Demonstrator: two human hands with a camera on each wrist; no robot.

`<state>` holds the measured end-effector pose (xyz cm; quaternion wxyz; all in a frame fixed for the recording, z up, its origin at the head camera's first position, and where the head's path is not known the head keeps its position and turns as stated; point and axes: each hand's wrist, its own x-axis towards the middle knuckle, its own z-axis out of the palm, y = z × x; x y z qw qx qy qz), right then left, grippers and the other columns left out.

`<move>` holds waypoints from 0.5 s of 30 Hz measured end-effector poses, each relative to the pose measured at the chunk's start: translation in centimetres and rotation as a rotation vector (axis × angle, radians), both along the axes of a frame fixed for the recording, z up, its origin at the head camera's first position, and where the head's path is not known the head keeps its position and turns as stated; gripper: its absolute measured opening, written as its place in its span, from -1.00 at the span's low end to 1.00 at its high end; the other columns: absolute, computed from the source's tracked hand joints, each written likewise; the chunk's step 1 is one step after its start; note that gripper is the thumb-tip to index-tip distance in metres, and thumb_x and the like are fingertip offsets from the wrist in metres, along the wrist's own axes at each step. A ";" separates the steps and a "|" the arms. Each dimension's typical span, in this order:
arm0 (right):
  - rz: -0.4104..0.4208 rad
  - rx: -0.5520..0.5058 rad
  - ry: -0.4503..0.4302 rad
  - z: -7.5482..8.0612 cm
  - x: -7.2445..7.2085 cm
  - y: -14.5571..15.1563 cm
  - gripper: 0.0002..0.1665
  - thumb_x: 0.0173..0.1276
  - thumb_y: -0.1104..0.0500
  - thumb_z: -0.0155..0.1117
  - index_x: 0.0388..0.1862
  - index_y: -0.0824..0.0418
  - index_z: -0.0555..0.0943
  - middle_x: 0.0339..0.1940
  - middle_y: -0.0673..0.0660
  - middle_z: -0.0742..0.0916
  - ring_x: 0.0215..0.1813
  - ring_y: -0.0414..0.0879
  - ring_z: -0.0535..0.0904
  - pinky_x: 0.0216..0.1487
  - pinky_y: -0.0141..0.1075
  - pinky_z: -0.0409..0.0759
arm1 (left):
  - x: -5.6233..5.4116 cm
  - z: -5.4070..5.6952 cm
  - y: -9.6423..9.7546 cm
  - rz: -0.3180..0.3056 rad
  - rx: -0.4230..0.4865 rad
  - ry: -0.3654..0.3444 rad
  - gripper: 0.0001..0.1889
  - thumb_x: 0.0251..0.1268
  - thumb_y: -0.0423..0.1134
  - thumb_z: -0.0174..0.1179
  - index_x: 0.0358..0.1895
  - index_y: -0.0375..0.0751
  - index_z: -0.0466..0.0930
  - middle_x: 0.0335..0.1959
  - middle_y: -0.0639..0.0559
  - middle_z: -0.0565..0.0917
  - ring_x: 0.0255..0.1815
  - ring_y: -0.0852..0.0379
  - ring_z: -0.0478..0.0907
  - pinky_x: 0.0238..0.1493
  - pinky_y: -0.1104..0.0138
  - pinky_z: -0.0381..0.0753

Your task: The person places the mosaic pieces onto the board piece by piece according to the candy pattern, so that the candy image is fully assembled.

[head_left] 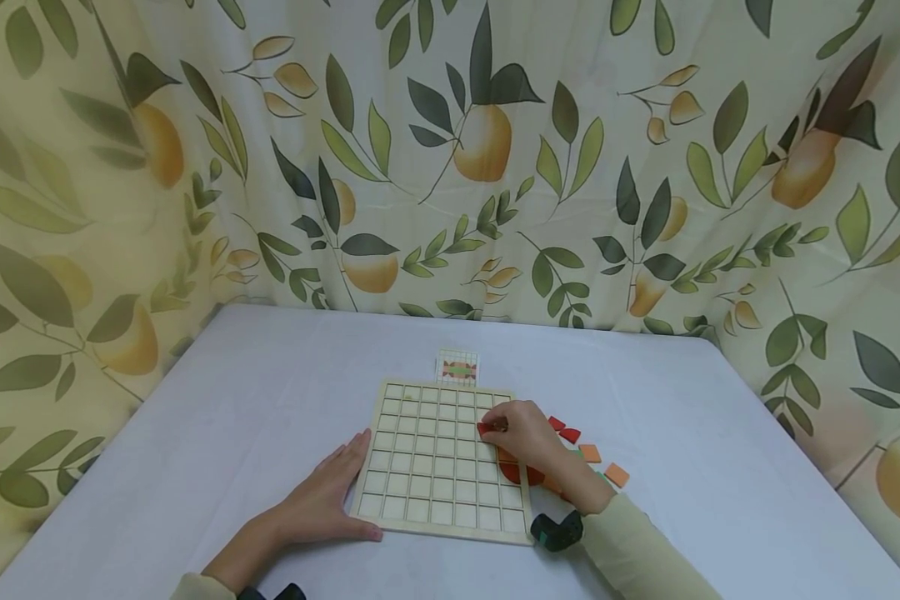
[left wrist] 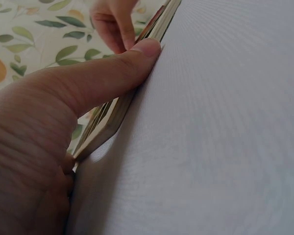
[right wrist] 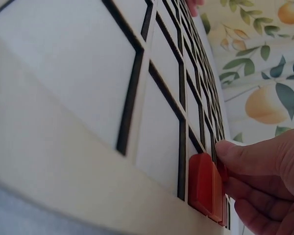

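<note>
A pale wooden grid board (head_left: 435,467) with square compartments lies on the table. My left hand (head_left: 322,492) is spread around its near left corner, the fingers along the left side. In the left wrist view the thumb (left wrist: 108,78) rests against the near edge. Over the right part of the board, my right hand (head_left: 528,433) pinches a small red tile (head_left: 483,428) between thumb and fingers, which partly hide it. Below that hand, a red tile with a rounded corner (right wrist: 201,181) and an orange tile (right wrist: 216,191) sit in the right-hand compartments.
Loose red tiles (head_left: 569,435), orange tiles (head_left: 617,475) and a bit of green lie right of the board, partly behind the right forearm. A small pattern card (head_left: 459,368) lies beyond the far edge. A leaf-and-fruit curtain (head_left: 450,167) hangs behind the white table (head_left: 270,400).
</note>
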<state>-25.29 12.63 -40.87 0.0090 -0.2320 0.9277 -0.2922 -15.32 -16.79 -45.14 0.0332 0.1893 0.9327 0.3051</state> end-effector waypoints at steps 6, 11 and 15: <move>-0.035 0.002 -0.011 -0.1 0.0 -0.1 -0.82 0.03 0.29 0.44 -0.32 0.24 0.71 -0.40 -0.01 0.70 -0.37 -0.21 0.55 -0.31 -0.36 0.58 | -0.1 -0.1 0.1 0.011 -0.013 -0.010 0.38 -0.41 0.49 0.26 0.44 -0.29 -0.21 0.45 -0.13 -0.07 0.43 -0.01 -0.14 0.37 0.11 -0.15; -0.087 -0.021 -0.076 0.0 -0.1 0.0 -0.78 0.04 0.29 0.43 -0.27 0.23 0.71 -0.37 -0.01 0.69 -0.33 -0.17 0.54 -0.25 -0.31 0.59 | -0.1 -0.2 0.0 0.007 -0.011 -0.002 0.38 -0.41 0.49 0.26 0.44 -0.30 -0.21 0.45 -0.14 -0.06 0.43 -0.01 -0.14 0.37 0.11 -0.15; -0.119 -0.045 -0.114 0.1 0.0 0.0 -0.78 0.05 0.29 0.42 -0.26 0.23 0.71 -0.37 -0.02 0.68 -0.32 -0.16 0.52 -0.24 -0.30 0.58 | -0.1 -0.3 0.0 0.005 -0.009 0.002 0.38 -0.40 0.49 0.26 0.44 -0.30 -0.21 0.45 -0.14 -0.06 0.43 0.00 -0.13 0.37 0.12 -0.15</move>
